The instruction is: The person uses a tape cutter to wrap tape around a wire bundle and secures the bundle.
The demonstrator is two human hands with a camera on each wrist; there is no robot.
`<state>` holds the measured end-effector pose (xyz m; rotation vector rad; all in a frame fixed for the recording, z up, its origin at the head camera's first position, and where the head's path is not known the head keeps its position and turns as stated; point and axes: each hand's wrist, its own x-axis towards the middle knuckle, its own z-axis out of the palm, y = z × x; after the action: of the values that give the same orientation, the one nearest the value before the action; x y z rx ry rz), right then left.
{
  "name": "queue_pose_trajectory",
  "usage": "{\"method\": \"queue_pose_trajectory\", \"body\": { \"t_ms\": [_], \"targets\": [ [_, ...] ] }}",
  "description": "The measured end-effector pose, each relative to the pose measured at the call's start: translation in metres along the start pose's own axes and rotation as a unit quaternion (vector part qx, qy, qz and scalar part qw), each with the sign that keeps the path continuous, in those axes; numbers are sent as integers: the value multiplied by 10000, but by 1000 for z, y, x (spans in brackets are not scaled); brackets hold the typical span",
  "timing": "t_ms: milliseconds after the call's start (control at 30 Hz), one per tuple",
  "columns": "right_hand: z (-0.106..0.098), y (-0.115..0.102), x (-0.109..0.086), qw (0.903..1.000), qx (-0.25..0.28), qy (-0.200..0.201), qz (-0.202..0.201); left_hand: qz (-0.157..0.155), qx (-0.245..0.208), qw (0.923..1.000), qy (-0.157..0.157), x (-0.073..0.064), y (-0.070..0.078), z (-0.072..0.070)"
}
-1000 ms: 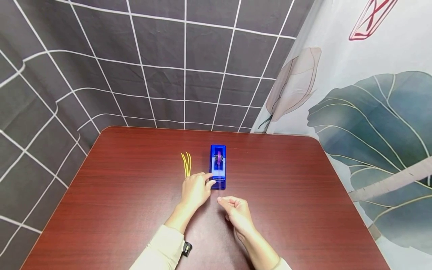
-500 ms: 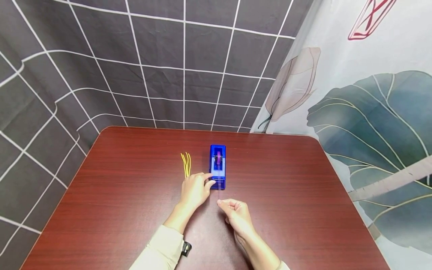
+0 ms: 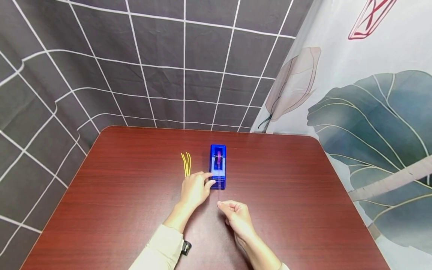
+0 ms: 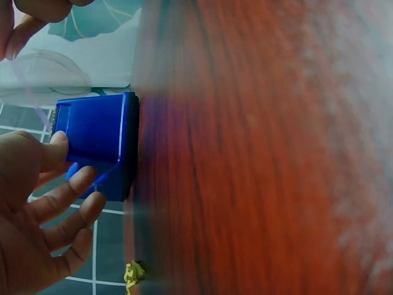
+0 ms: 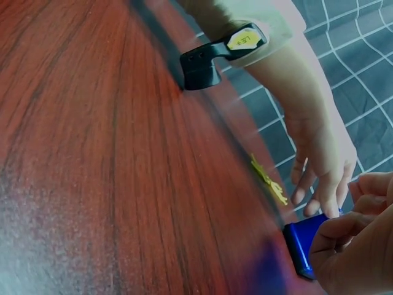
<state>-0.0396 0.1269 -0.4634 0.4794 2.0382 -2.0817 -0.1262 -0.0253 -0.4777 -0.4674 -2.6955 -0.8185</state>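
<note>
A blue tape dispenser [image 3: 214, 174] stands on the table with a pinkish tape roll [image 3: 218, 158] in its well. My left hand [image 3: 194, 190] holds the dispenser's front from the left, its thumb [image 4: 59, 142] against the blue front face in the left wrist view. Nearer the body, my right hand [image 3: 237, 215] pinches the end of a clear tape strip [image 4: 27, 86] between thumb and forefinger. From those fingertips the strip runs back to the dispenser's toothed cutting edge. In the right wrist view, the right hand hides part of the dispenser.
Several yellow strands [image 3: 186, 165] lie on the table just beyond the left hand, their lower ends hidden by it. The reddish-brown table [image 3: 135, 180] reaches back to a grey curtain with white grid lines [image 3: 162, 82]. A leaf-patterned curtain [image 3: 371, 112] hangs at the right.
My right hand has drawn slightly toward the body with the tape end, away from the dispenser. The left hand and the dispenser have stayed in place.
</note>
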Motion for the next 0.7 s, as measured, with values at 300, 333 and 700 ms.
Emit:
{"method": "queue_pose_trajectory", "body": {
  "t_ms": [300,333,700],
  "targets": [
    [0,1,-1,10000,-5,2,-89,177,158,9990,-391,2,-14,-10],
    [0,1,-1,9999,4,-4,-101,6,201,9992,-340,3,-16,-12],
    [0,0,0,9998,45,-76,-151,-1778,871,9799,-254,1,-33,-24]
  ]
}}
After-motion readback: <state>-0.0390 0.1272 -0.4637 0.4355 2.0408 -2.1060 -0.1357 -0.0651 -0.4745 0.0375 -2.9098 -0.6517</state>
